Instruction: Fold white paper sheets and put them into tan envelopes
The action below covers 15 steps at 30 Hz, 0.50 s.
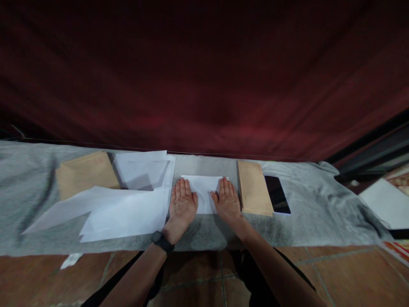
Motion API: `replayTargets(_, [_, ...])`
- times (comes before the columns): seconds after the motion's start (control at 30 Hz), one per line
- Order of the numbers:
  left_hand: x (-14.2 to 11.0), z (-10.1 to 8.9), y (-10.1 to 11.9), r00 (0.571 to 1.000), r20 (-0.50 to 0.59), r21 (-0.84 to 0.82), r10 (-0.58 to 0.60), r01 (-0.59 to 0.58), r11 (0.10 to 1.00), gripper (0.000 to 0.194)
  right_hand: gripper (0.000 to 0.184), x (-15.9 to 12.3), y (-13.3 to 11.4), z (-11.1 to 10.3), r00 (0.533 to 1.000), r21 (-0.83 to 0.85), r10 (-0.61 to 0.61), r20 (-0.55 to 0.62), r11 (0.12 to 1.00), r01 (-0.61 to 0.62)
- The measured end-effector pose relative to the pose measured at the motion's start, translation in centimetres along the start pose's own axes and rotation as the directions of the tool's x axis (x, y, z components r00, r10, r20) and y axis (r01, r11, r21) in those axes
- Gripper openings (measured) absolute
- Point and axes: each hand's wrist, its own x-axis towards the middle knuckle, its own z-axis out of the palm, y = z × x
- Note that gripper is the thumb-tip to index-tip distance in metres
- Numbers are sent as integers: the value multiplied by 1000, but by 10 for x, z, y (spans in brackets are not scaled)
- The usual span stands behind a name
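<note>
A folded sheet of white paper (205, 194) lies flat on the grey cloth in front of me. On its left end rests my left hand (183, 200), palm down with the fingers stretched forward; a dark watch (162, 242) is on that wrist. My right hand (227, 200) lies flat on the right end of the same sheet, thumb pointing inward. Neither hand grips anything. Just right of my right hand is a stack of brown envelopes (254, 187). Loose white sheets (131, 215) spread out to the left of my left hand, some curling up.
More brown envelopes (87, 175) lie at the far left, partly under a sheet. A dark-screened phone (277, 194) sits beside the right stack. Behind the grey cloth (315, 200) hangs a dark red curtain (204, 94). A scrap of paper (71, 260) is on the tiled floor.
</note>
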Motion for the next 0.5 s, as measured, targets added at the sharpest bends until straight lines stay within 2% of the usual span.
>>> replayTargets(0.13, [-5,-6,-2,999,-40,-8,23,-23,1000,61,64,0,1,-3,1000,15,4,15,1000,-4])
replayTargets(0.3, [-23,-11,12,980,-47,-64,192,-195,979,60,62,3,-3,-10,997,90,4,80,996,-11])
replayTargets(0.37, [-33,-9,19,962,-25,-74,272,-274,959,58,60,3,-9,-15,993,169,-34,114,986,14])
replayTargets(0.5, [-49,-2,25,924,3,-60,383,-383,922,60,57,-2,-28,-26,966,345,-197,168,929,130])
